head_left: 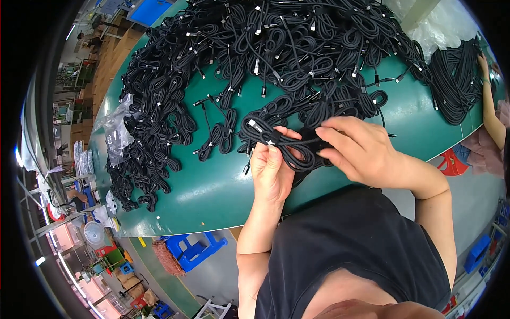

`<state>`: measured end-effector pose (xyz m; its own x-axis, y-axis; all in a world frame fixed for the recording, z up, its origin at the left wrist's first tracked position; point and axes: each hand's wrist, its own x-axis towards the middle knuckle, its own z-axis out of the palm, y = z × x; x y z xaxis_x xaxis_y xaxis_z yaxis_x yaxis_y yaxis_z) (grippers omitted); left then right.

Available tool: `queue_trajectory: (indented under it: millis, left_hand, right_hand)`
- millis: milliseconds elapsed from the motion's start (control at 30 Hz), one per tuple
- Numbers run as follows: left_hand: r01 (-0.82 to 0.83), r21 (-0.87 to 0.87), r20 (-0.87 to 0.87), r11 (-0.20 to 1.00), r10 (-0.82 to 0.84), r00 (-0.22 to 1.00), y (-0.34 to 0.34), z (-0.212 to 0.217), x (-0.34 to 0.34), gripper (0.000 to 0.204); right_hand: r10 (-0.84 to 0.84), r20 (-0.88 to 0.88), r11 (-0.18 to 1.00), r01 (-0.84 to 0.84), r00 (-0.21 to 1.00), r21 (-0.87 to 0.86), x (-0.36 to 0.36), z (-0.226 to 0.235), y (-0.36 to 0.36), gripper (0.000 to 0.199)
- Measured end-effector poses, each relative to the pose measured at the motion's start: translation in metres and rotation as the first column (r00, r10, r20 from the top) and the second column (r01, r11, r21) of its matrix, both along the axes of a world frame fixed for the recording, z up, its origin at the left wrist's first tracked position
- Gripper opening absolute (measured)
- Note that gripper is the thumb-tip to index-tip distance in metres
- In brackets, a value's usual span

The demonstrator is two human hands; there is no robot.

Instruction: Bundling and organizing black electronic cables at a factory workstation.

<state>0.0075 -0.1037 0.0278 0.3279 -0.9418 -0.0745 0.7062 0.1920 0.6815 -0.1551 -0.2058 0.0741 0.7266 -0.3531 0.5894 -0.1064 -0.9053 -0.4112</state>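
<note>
A coiled black cable (293,155) is pinched between the thumb and fingers of my left hand (272,169), just above the table's near edge. One metal-tipped plug lies along the coil's upper left, and a small white spot shows near my left thumb. My right hand (362,150) is at the coil's right end, its thumb and fingers bent around black cable there. What exactly the right fingertips grip is partly hidden by the hand. More bundled cables lie right behind both hands.
A big heap of bundled black cables (297,48) covers the far part of the green table (212,204). Clear plastic bags (118,127) lie at its left. Another person's arm (491,106) reaches toward long cables (451,80) at the right. A blue stool (194,250) stands below the table's edge.
</note>
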Motion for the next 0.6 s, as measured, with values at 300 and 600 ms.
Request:
queue_trajectory:
  millis: [300,600]
  left_hand:
    - [0.117,-0.015,0.284,0.993,-0.108,0.953,0.001,-0.008,-0.010,0.038]
    - [0.226,-0.004,0.062,0.974,-0.226,0.972,0.000,0.002,-0.003,0.055]
  right_hand:
    - [0.107,-0.064,0.958,-0.086,0.992,0.275,0.008,-0.003,0.013,0.010]
    - [0.029,0.104,0.756,-0.090,0.994,0.648,0.008,0.004,-0.003,0.043]
